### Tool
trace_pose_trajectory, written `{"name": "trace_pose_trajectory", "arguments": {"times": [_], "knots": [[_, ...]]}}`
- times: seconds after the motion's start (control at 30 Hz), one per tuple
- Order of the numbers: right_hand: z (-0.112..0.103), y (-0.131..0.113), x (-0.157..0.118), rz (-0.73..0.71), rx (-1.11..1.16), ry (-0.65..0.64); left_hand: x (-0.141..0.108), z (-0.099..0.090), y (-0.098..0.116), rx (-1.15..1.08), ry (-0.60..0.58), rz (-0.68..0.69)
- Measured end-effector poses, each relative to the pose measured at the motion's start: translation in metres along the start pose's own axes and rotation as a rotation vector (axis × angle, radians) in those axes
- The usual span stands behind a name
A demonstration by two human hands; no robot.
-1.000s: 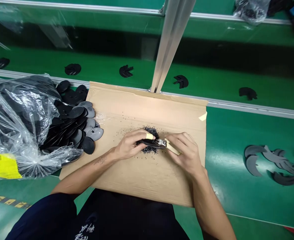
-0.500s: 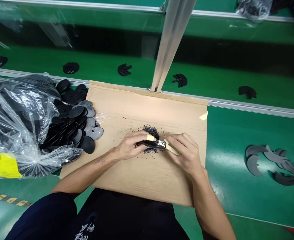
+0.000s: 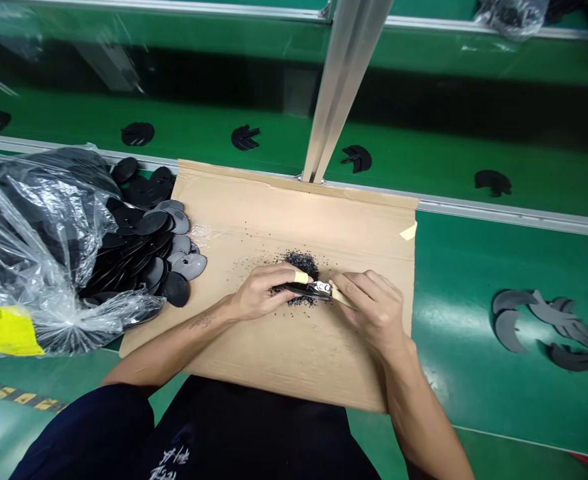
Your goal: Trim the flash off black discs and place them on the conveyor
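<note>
My left hand (image 3: pixel 264 290) is closed on a thin black plastic disc (image 3: pixel 299 289), held nearly edge-on above the cardboard (image 3: pixel 254 353). Yellowish tape wraps one of its fingers. Closed around a small silver nail clipper (image 3: pixel 323 287) is my right hand (image 3: pixel 374 303); a pale wrapping shows near the clipper's handle. The clipper's metal head meets the disc's right end, and fingers hide the rest of the tool. Beneath and behind the disc lies a heap of tiny black scraps (image 3: pixel 301 262), with loose bits scattered around it.
A clear plastic bag (image 3: pixel 69 233) with a yellow label spills black discs (image 3: pixel 149 223) at the left. Several grey-black curved pieces (image 3: pixel 509 330) lie on the green surface at the right. A metal post (image 3: pixel 341 93) rises behind the cardboard, and dark parts (image 3: pixel 245 137) lie beyond the rail.
The dark parts beyond the rail have shifted slightly left. My right hand has moved slightly and the clipper's angle differs a little; both hands keep their hold.
</note>
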State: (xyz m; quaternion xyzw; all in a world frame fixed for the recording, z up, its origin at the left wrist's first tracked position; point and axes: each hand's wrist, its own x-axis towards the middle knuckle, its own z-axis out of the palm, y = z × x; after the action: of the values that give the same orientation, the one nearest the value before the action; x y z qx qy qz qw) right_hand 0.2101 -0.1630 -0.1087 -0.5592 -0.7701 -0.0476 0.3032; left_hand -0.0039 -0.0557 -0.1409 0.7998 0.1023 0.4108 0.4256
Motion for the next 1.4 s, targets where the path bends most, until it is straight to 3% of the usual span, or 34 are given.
{"name": "trace_pose_trajectory", "arguments": {"times": [0.1, 0.3, 0.57, 0.73, 0.87, 1.07, 1.2, 1.4], "knots": [[0.001, -0.001, -0.001, 0.012, 0.01, 0.009, 0.0, 0.0, 0.001, 0.001, -0.005, -0.008], [0.003, -0.002, -0.004, 0.115, 0.295, -0.022, 0.004, -0.003, 0.004, 0.007, -0.011, 0.009], [0.002, -0.005, -0.002, 0.18, 0.409, -0.032, 0.001, -0.002, 0.003, 0.072, -0.046, 0.027], [0.004, 0.0, -0.003, 0.133, 0.301, 0.006, 0.002, -0.003, 0.004, 0.092, -0.039, 0.041], [0.006, 0.005, -0.005, 0.096, 0.144, -0.057, 0.001, -0.003, 0.004, 0.127, -0.075, 0.024], [0.006, 0.008, -0.005, 0.09, 0.107, -0.09, -0.002, -0.001, 0.002, 0.137, -0.081, -0.034], [0.003, 0.007, -0.002, 0.185, 0.191, -0.096, -0.002, -0.002, 0.004, 0.098, -0.041, -0.177], [-0.004, 0.001, 0.0, 0.493, 0.715, -0.047, -0.003, 0.003, 0.004, -0.159, -0.013, -0.478]]}}
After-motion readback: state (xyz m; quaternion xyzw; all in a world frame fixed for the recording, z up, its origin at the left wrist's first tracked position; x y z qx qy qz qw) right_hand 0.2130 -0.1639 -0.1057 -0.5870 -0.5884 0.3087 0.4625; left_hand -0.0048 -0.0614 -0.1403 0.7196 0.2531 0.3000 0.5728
